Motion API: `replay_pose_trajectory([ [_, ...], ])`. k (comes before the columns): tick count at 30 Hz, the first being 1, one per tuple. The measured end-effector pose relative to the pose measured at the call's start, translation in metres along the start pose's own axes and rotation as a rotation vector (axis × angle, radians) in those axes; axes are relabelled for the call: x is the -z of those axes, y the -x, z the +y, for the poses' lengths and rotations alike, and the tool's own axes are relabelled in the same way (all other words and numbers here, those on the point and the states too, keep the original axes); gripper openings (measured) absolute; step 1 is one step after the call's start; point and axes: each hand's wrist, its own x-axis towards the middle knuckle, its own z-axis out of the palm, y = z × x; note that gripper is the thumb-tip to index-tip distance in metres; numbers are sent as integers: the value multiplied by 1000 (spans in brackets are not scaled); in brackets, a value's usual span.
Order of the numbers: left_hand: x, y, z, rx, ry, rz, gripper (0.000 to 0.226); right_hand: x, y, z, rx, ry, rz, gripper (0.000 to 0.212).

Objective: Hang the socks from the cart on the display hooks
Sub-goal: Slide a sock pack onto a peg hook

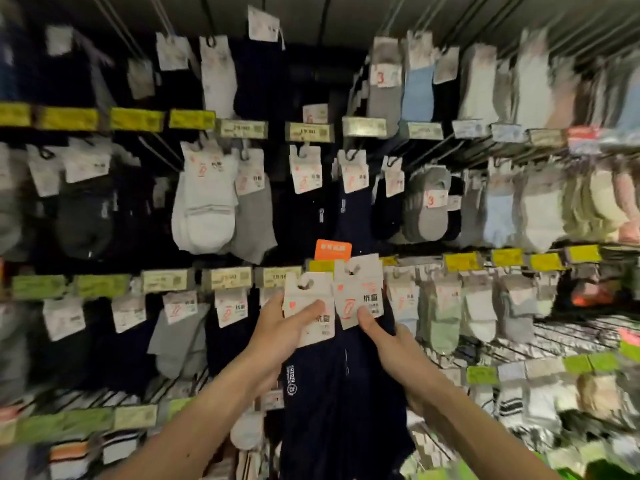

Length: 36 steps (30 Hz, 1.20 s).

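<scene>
At the middle of the wire display rack (568, 336), just below an orange paper tab (333, 250), two pairs of soft dark navy knit socks (329, 427) hang side by side. Each has a stiff white card header with a hook slot. The left hand (287, 327) pinches the left header (308, 299), thumb flat on its front. The right hand (391, 344) pinches the right header (360, 289) the same way. Both forearms reach upward.

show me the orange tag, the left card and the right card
orange tag (333, 250): head view, its middle
left card (302, 296): head view, under its hook hole
right card (360, 289): head view, under its hook hole
</scene>
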Motion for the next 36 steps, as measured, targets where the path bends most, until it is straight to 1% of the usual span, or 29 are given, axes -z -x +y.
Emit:
replay_pose_trajectory([
  [2, -7, -9, 17, -63, -44, -2, 20, 6, -4, -21, 58, -21, -12, 21],
  [4, -14, -21, 32, -109, -60, 32, 16, 11, -12, -40, 121, -36, 0, 17],
  [7, -25, -42, 51, -183, -94, 62, 22, 18, -28, -66, 207, -25, 27, 16],
  [11, -37, -71, 71, -270, -140, 22, 24, 29, -54, -86, 281, -43, 39, 15],
  [17, -50, -131, 78, -414, -231, 7, 14, 46, -99, -94, 344, 26, 101, 14],
  [21, -61, -168, 83, -451, -289, -59, 20, 64, -127, -103, 374, 39, 142, 15],
  [23, -69, -185, 89, -482, -333, -66, 16, 72, -140, -108, 392, 38, 149, 18],
  [26, -82, -213, 96, -501, -335, -38, 11, 85, -159, -118, 416, 60, 169, 21],
  [29, -92, -241, 100, -532, -340, 3, 26, 99, -181, -126, 455, 75, 174, 20],
  [31, -98, -255, 106, -566, -344, 59, 27, 107, -195, -132, 485, 82, 176, 19],
  [34, -106, -274, 113, -561, -379, 139, 35, 115, -214, -137, 512, 87, 190, 19],
  [36, -111, -285, 118, -572, -400, 172, 32, 118, -225, -138, 524, 101, 184, 21],
])
